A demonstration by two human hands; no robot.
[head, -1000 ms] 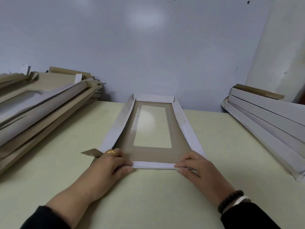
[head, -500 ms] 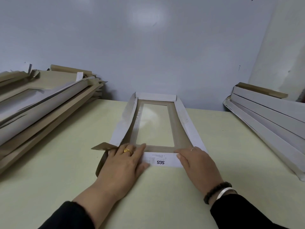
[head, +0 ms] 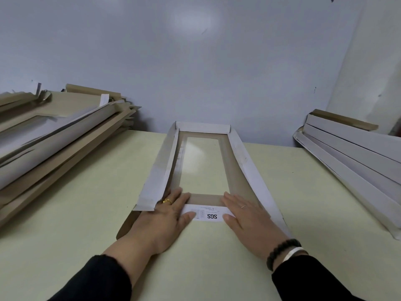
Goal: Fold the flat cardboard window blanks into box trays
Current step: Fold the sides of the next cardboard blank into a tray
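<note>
1. Along the bench's left edge: a slanting heap of flat blanks [head: 54, 135], brown card and white faces mixed, edges ragged and splayed, one window cut-out showing near the top.
2. Along the bench's right edge: a neater stack of folded white pieces [head: 351, 161], long and narrow, leaning toward the wall, with a brown strip on top at the far end.
3. Behind both: a plain pale wall [head: 195, 61], meeting a lighter panel at the right corner.
4. At the middle of the pale yellow-green bench [head: 86, 213], running from the near part to the far edge: the window blank [head: 204, 166] being worked, brown inside, white outside, with a long rectangular clear window (glossy, catching a reflection).
5. Long side flaps raised on left and right; far end flap also raised; near end flap [head: 208, 215] lying flat, white, printed "SGS" upside down.
6. Left hand [head: 165, 218] flat on the near left corner, fingers straight and slightly spread, gold ring on one, thumb tip on the printed flap; a brown tab poking out beneath the wrist.
7. Right hand [head: 249, 216] flat on the near right corner, fingers straight and close together, thin ring, thumb tip on the flap; dark bead bracelet and white band at the wrist.
8. Nothing inside the half-formed tray.
</note>
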